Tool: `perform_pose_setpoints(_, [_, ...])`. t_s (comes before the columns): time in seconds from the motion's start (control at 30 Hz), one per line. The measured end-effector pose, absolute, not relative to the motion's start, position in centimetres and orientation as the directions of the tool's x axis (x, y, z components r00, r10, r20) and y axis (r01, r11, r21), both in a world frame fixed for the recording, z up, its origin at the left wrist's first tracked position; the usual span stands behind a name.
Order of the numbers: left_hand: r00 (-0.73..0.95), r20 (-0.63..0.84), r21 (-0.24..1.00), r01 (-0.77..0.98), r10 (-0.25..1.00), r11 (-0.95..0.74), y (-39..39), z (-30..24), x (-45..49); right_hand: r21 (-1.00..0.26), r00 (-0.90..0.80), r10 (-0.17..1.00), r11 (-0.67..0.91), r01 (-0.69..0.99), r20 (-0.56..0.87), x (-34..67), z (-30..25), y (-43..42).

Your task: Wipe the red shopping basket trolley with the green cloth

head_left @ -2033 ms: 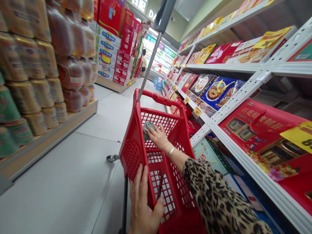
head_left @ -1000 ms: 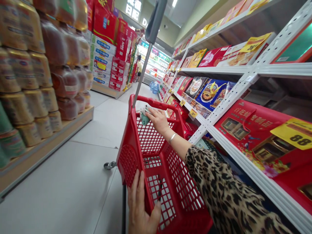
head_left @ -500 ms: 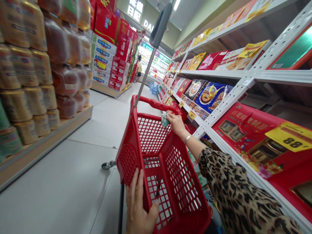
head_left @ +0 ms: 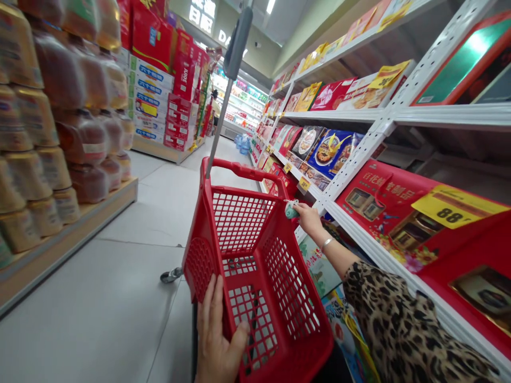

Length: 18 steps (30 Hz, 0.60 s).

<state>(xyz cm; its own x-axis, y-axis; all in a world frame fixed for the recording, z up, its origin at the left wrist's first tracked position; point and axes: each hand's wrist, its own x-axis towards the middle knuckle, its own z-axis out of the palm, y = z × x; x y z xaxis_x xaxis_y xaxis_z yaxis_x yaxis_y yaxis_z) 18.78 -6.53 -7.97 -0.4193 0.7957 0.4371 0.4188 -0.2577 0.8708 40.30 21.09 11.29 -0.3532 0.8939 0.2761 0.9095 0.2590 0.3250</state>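
Note:
A red plastic shopping basket [head_left: 199,260] on a wheeled frame stands in front of me, with nothing visible inside it. Its grey telescopic pull handle [head_left: 227,90] rises from the far corner. My left hand [head_left: 219,335] grips the near edge of the basket with its fingers spread on the outside. My right hand [head_left: 310,220], with a bangle at the wrist and a leopard-print sleeve behind it, holds a small crumpled teal-and-white cloth [head_left: 291,210]. That hand is just past the basket's far right corner, close to the white shelf upright.
White metal shelving [head_left: 383,255] with boxed gift sets and yellow price tags runs close along the right. Stacked bottles and cans [head_left: 80,138] line the left on a low wooden base. A person [head_left: 214,109] stands far down the tiled aisle near lit refrigerated shelves.
My right hand has slid rightward with the cloth, off the basket's far rim and out past its corner. The view has turned, shifting the aisle and basket left. My left hand stays on the basket.

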Motion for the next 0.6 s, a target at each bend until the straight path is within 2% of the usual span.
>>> perform_pose_setpoints(0.23, [-0.477,0.390,0.909,0.336,0.788,-0.247,-5.8,-8.0,17.9,0.227,-0.377,0.888,0.324,0.919,0.262,41.6,8.7,15.6])
perform_pose_setpoints(0.37, [-0.468,0.302,0.947,0.249,0.831,-0.203,-6.0,-7.4,16.9,0.238,-0.361,0.887,0.298,0.924,0.288,41.4,6.7,11.1])
perform_pose_setpoints(0.47, [-0.458,0.232,0.969,0.182,0.858,-0.165,-6.4,-6.8,15.9,0.252,-0.354,0.874,0.280,0.927,0.334,41.0,5.4,7.9])
perform_pose_setpoints(0.6, [-0.443,0.173,0.983,0.133,0.880,-0.126,-6.9,-6.3,14.5,0.201,-0.320,0.842,0.255,0.946,0.435,40.8,3.9,4.2])
